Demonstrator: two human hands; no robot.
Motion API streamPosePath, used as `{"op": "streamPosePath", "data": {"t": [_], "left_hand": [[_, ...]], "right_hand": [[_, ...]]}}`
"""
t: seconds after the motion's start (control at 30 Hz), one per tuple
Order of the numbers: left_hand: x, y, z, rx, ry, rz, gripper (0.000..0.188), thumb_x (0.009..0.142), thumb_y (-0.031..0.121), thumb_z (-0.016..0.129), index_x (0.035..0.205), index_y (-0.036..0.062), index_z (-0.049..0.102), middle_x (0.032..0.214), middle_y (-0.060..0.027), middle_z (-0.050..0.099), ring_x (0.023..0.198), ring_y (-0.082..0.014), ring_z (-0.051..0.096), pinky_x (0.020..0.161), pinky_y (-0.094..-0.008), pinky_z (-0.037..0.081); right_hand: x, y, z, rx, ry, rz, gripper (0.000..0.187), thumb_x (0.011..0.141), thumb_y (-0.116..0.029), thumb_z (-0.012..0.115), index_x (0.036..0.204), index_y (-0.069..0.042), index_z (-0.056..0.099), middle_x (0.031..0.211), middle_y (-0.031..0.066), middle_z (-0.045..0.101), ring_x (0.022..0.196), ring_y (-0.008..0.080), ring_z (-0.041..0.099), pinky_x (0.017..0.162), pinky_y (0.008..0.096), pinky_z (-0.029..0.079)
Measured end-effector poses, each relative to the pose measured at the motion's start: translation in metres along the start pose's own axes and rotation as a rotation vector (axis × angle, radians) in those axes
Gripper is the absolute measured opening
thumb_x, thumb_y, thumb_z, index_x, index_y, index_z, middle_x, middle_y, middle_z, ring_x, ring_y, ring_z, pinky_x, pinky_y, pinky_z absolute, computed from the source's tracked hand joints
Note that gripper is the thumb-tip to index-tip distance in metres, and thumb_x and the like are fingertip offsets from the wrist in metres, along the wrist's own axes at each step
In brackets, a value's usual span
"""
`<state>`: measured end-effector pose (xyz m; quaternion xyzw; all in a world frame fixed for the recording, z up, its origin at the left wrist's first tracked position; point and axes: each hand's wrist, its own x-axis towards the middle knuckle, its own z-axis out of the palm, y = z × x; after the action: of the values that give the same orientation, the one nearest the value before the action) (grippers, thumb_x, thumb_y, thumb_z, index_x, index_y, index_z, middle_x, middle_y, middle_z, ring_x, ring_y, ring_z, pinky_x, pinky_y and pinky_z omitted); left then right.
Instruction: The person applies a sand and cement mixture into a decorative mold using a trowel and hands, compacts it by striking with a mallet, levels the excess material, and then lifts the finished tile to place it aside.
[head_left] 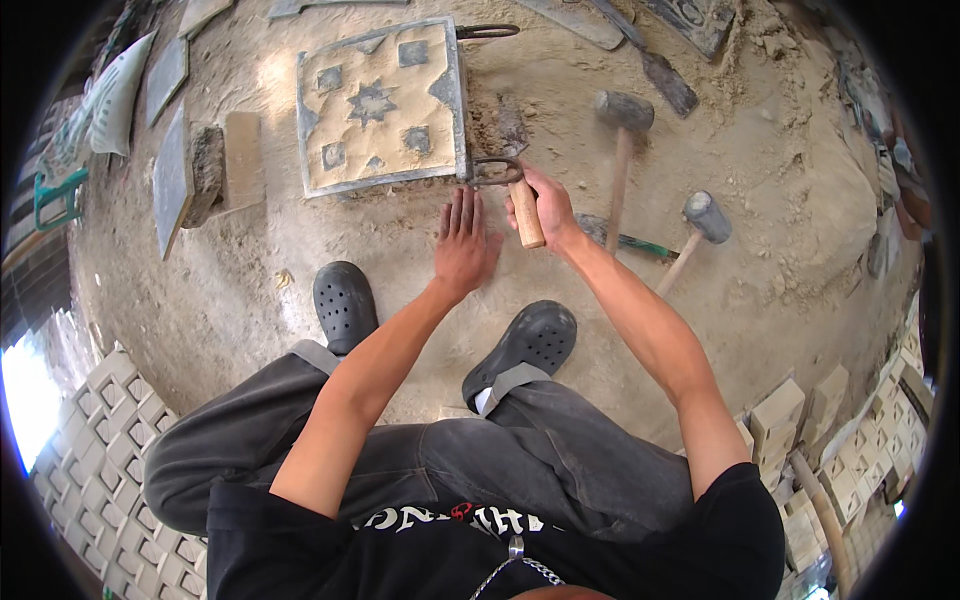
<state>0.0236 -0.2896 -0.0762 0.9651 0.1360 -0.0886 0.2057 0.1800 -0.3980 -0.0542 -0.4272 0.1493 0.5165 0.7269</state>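
A square metal-framed mould [459, 95] lies before me, packed with tan sandy material around a dark star and several dark squares. Looped metal handles [497, 171] stick out from its right side. My right hand [548, 205] is wrapped round the wooden handle of a trowel [528, 218]; its greyish blade seems to lie beside the mould's right edge, partly blending with the sand. My left hand [466, 245] is open, fingers stretched and close together, palm down by the mould's near edge. Whether its fingertips touch the frame, I cannot tell.
Two mallets [622, 112] [706, 217] with wooden handles lie to the right, near a dark green-tipped rod [648, 246]. Loose sand [780, 140] heaps at far right. Flat slabs [172, 180] stand at left. Patterned blocks [105, 430] are stacked at lower left, more [860, 460] at lower right.
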Motion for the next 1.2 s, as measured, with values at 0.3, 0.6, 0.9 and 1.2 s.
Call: {"op": "streamPosePath", "data": {"t": [0.3,0.6,0.9,1.2], "left_hand": [[-0.003,0.003,-0.017,-0.11,-0.053,0.044,0.076,0.094,0.035,0.055,0.151,-0.0067,0.028,0.16,-0.023,0.027,0.151,-0.0339,0.021,0.123,-0.0461,0.017],[-0.017,0.001,-0.041,-0.264,0.116,0.306,0.059,0.092,0.027,0.063,0.143,0.004,0.044,0.146,-0.0144,0.048,0.138,-0.0333,0.042,0.115,-0.0466,0.031],[0.038,-0.06,-0.108,-0.13,0.711,0.292,0.055,0.093,0.034,0.063,0.137,0.0064,0.046,0.136,-0.0152,0.05,0.131,-0.0309,0.044,0.111,-0.045,0.032],[0.092,-0.135,-0.17,0.014,0.521,-0.135,0.083,0.095,0.05,0.055,0.152,-0.0034,0.028,0.158,-0.0226,0.03,0.151,-0.0354,0.02,0.124,-0.0444,0.014]], "right_hand": [[-0.001,-0.007,0.003,-0.157,0.035,-0.023,0.045,0.103,-0.03,0.045,0.142,-0.007,0.046,0.095,0.0077,0.058,0.063,0.0176,0.057,0.047,0.0319,0.05],[-0.04,-0.062,-0.048,-0.315,0.142,-0.172,0.046,0.104,-0.032,0.046,0.141,-0.004,0.046,0.099,0.0102,0.06,0.06,0.0161,0.057,0.043,0.0298,0.05],[-0.079,-0.132,0.057,-0.72,-0.031,-0.241,0.051,0.103,-0.029,0.05,0.145,-0.001,0.045,0.098,0.0079,0.061,0.06,0.0116,0.057,0.043,0.0253,0.048],[-0.032,-0.09,0.147,-1.492,-0.051,-0.58,0.053,0.094,-0.027,0.058,0.137,0.004,0.054,0.099,0.0196,0.07,0.087,0.0305,0.068,0.08,0.0412,0.054]]}}
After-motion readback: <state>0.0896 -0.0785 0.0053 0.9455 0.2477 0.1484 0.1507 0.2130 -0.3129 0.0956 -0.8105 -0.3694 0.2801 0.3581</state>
